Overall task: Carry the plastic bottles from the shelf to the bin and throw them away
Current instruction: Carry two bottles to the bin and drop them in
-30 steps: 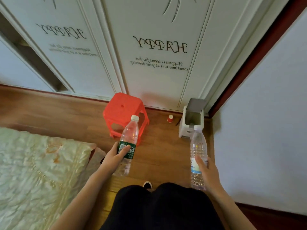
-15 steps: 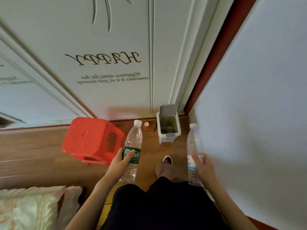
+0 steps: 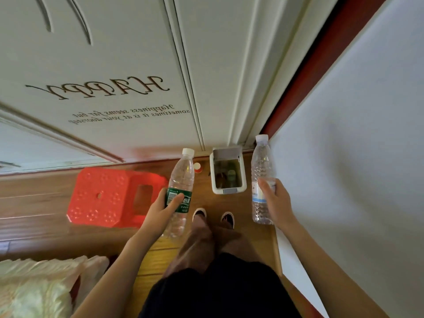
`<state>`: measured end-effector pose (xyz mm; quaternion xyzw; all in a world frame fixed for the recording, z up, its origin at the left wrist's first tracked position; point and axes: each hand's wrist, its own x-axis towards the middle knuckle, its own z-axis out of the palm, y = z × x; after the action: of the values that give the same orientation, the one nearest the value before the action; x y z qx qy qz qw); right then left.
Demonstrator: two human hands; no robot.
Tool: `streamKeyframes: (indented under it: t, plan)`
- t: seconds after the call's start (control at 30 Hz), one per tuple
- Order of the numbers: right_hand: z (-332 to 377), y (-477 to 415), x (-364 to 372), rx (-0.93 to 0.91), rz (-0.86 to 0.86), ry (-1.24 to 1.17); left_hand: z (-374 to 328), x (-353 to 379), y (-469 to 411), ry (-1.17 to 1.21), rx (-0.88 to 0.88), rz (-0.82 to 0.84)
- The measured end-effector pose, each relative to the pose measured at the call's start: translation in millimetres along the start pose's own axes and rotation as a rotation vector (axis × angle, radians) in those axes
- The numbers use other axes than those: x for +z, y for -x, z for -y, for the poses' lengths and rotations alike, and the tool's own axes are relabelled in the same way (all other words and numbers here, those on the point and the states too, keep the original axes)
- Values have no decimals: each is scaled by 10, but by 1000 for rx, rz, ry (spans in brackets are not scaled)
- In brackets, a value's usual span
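Person has closed on the bin, feet just short of it, left hand and right hand each wrapped round an upright bottle flanking it—carry done, both drops left.

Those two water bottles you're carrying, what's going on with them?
A person is standing just in front of a small white bin on the wooden floor, holding one clear plastic bottle in each hand. The left hand grips the green-label bottle, the right hand the blue-label bottle. Both are capped and upright. The bin's lid is up and some rubbish lies inside. Neither bottle has gone in yet. A red stool sits to the left.
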<state>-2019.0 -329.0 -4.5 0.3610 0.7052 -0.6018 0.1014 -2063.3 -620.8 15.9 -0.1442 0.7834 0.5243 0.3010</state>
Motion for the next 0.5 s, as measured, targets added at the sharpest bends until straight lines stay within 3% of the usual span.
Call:
streamKeyframes:
  t: [0.3, 0.5]
  plan:
    - [-1109, -1425, 288, 106, -83, -150, 709, 806, -1670, -141, -136, 174]
    - [-2174, -2508, 561, 125, -63, -182, 1529, 1681, -2955, -26, -243, 194]
